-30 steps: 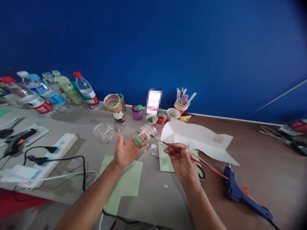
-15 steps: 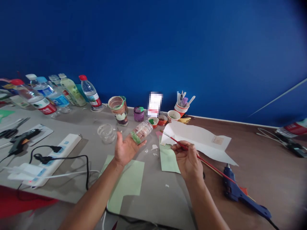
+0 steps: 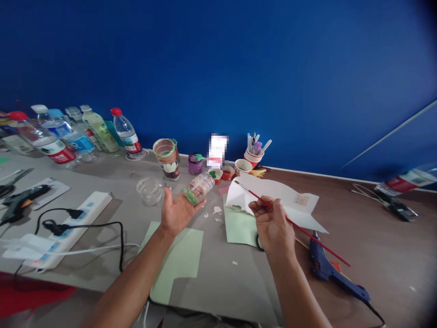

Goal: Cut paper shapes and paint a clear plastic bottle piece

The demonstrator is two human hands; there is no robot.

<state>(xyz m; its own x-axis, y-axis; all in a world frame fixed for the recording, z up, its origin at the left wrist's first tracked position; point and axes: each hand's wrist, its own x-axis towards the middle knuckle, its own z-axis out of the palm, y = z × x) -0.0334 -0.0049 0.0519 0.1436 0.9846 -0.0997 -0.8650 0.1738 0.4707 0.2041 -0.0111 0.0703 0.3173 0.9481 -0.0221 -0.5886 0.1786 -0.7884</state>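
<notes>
My left hand [image 3: 175, 212] is palm up over the table, its fingers curled round a small clear plastic bottle [image 3: 200, 187] with a green-painted end, held lying on its side. My right hand [image 3: 271, 223] pinches a thin red-handled paintbrush [image 3: 293, 223]. The brush tip points up and to the left, near small paint cups [image 3: 221, 173], and is apart from the bottle. A folded white paper sheet [image 3: 297, 202] lies just behind my right hand. Light green paper pieces [image 3: 180, 259] lie on the table under both hands.
Water bottles [image 3: 126, 134] stand in a row at the back left. A decorated cup [image 3: 166, 157], a purple jar [image 3: 195, 164] and a cup of tools [image 3: 253, 152] line the blue wall. A power strip [image 3: 68, 223] with cables lies left; a blue glue gun [image 3: 327, 269] lies right.
My right hand drew the brush away from the bottle, up and to the right, so the tip left the bottle's side. My left hand kept the bottle nearly still.
</notes>
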